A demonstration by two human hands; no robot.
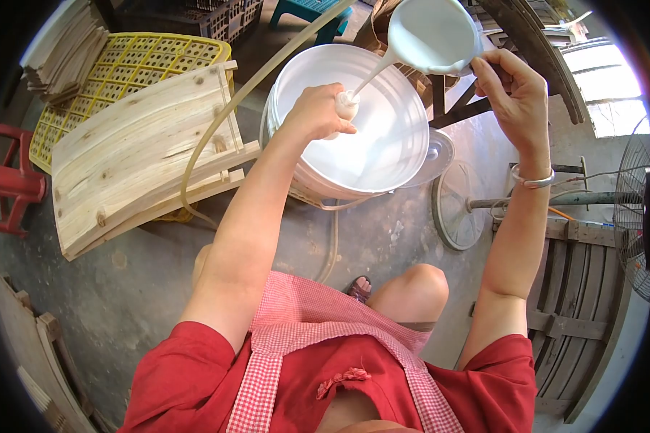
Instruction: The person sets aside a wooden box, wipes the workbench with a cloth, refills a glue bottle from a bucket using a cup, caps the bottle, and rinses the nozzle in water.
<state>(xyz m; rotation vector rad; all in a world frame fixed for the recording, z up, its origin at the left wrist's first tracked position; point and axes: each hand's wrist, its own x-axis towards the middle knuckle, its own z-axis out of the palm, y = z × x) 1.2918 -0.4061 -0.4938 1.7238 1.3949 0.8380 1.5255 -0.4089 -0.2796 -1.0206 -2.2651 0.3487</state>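
Note:
My left hand (316,112) is closed around a small whitish bottle (347,107), held over a large white bucket (404,126). Above and to the right, my right hand (516,94) pinches the edge of a tilted white scoop (433,36) that contains white liquid. A thin white stream (374,72) runs from the scoop's lip down to the bottle's mouth. The bottle's lower part is hidden behind my fingers. White liquid covers the bottom of the bucket.
Curved wooden boards (144,144) lean on a yellow plastic crate (166,50) at left. A hose (227,108) passes beside the bucket. A red stool (11,180) stands far left; a fan (635,202) and wooden pallet (574,310) are at right.

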